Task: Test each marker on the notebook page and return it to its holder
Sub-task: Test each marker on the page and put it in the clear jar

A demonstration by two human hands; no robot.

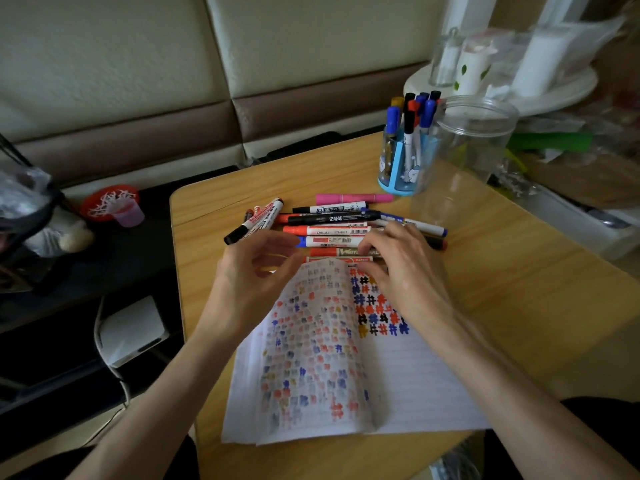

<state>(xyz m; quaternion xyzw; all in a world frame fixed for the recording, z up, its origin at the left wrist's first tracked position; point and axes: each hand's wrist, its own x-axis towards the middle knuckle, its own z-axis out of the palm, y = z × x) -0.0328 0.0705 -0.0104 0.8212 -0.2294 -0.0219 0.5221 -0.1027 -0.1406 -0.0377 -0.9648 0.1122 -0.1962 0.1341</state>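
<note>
An open lined notebook (408,382) lies on the wooden table, its pages covered with red, blue and black test marks. Just beyond its top edge lies a pile of several markers (332,220), with a pink marker (353,197) farthest back. My left hand (256,268) hovers over the notebook's upper left corner with fingers curled and apart, holding nothing. My right hand (401,268) rests on the nearest markers at the notebook's top edge; its fingertips touch a red marker (332,252), but no clear grip shows. A blue holder (398,161) with several upright markers stands at the back right.
A clear plastic jar (464,150) stands right beside the blue holder. Behind it a white round stand (502,84) carries bottles. Left of the table sit a dark lower surface, a red basket (109,202) and a white box (133,330) with a cable.
</note>
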